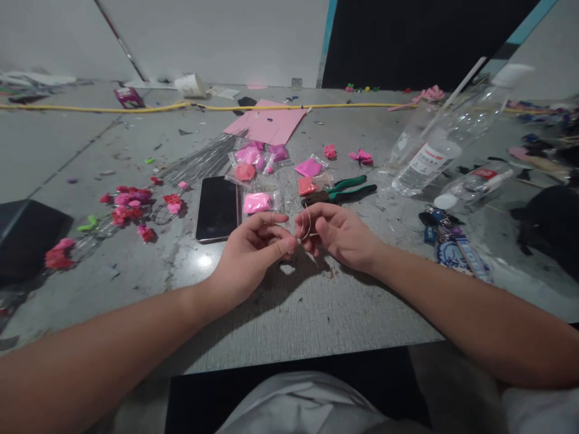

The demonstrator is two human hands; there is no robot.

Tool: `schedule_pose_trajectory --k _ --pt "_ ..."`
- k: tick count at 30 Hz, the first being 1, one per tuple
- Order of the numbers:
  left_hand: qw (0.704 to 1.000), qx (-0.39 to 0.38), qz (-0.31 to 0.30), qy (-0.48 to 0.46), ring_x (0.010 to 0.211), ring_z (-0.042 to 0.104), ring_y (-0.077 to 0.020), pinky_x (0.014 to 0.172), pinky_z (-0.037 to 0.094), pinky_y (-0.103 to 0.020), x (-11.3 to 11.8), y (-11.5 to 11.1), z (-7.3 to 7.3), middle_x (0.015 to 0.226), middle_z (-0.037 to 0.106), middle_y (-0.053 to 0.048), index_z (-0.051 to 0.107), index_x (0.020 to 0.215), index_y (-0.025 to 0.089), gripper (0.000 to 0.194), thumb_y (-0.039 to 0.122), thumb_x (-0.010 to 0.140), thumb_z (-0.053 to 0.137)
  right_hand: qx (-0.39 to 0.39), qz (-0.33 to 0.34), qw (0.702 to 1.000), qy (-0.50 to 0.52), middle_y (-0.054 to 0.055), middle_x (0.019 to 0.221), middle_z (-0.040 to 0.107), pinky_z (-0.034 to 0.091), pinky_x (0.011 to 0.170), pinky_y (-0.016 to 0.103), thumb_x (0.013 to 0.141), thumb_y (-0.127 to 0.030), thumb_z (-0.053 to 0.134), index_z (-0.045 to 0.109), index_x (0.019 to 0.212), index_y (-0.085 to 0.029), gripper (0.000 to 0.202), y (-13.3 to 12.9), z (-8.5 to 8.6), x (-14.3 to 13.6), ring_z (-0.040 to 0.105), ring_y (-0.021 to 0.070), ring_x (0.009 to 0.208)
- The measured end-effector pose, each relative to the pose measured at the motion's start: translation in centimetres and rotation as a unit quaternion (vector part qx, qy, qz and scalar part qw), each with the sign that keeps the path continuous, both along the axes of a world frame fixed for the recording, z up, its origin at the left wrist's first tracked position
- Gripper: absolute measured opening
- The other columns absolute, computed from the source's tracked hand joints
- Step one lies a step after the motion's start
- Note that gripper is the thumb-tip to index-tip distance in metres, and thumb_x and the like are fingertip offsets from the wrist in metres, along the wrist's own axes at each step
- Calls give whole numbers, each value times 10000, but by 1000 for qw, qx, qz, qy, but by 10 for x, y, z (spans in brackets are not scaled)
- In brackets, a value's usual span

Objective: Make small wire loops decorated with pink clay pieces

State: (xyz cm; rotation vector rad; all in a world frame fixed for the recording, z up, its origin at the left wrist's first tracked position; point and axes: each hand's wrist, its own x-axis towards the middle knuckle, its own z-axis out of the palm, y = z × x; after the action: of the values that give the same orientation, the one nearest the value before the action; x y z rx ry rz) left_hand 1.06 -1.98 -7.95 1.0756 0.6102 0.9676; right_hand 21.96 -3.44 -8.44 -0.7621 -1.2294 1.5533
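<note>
Between my two hands is a thin, pale wire [309, 224], bent into a curve. My left hand [257, 247] pinches one part of it between thumb and fingers. My right hand [337, 232] has its fingers curled at the wire's loop, with the thumb raised. Just beyond my hands lie green-handled pliers [341, 191], a small bag of bright pink clay [257, 203] and a bag of orange-red clay [307, 185]. A dark-screened phone [218, 209] rests to the left of my left hand.
A bundle of straight wires [203, 158] lies behind the phone. Pink and red clay flowers [131, 202] are at the left. Clear bottles [427, 163] and a keychain [456, 250] sit at the right. A yellow cord [353, 105] crosses the back, over pink paper [271, 120].
</note>
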Motion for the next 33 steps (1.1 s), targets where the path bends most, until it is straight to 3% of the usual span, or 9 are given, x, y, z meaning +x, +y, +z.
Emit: schedule_pose_trajectory --k 2,4,11,22,29,33 --pt "1000 -13 2 -8 648 685 -118 640 563 -241 0 1 -1 745 748 15 696 1066 180 385 227 781 951 11 0 1000 -6 2 909 738 554 596 224 769 -454 975 756 1066 -211 442 0 0 -1 669 110 706" --pt "1000 -18 2 -3 658 703 -128 632 572 -241 0 1 -1 749 756 11 700 1081 179 401 236 778 956 17 -11 1000 -16 -11 870 729 565 619 229 771 -374 981 760 1026 -207 377 0 1 -1 664 104 700" --pt "999 -48 8 -6 734 756 -154 714 642 -298 -1 -2 3 871 791 -53 797 1118 167 317 432 946 817 30 -26 998 -38 -16 759 716 551 621 258 894 -439 878 760 957 -198 276 -1 3 -1 646 108 641" --pt "1000 -3 -9 -19 836 773 -109 781 641 -205 -1 0 -4 961 831 -32 854 1079 230 207 308 891 891 62 -63 991 -101 -10 719 691 514 619 259 937 -537 809 730 848 -189 368 -2 6 -2 618 111 643" --pt "998 48 -6 43 895 792 -148 890 659 -289 -1 -4 1 993 839 -22 849 1015 235 196 177 838 911 47 -92 988 -119 -14 712 672 514 609 269 928 -565 798 720 842 -194 389 -9 11 -7 600 113 628" --pt "996 69 19 56 851 771 -121 835 639 -243 -2 -3 0 926 825 -9 822 928 218 87 175 872 873 17 -104 988 -110 -17 717 672 513 599 265 946 -555 773 730 884 -193 370 -12 7 -11 608 111 623"
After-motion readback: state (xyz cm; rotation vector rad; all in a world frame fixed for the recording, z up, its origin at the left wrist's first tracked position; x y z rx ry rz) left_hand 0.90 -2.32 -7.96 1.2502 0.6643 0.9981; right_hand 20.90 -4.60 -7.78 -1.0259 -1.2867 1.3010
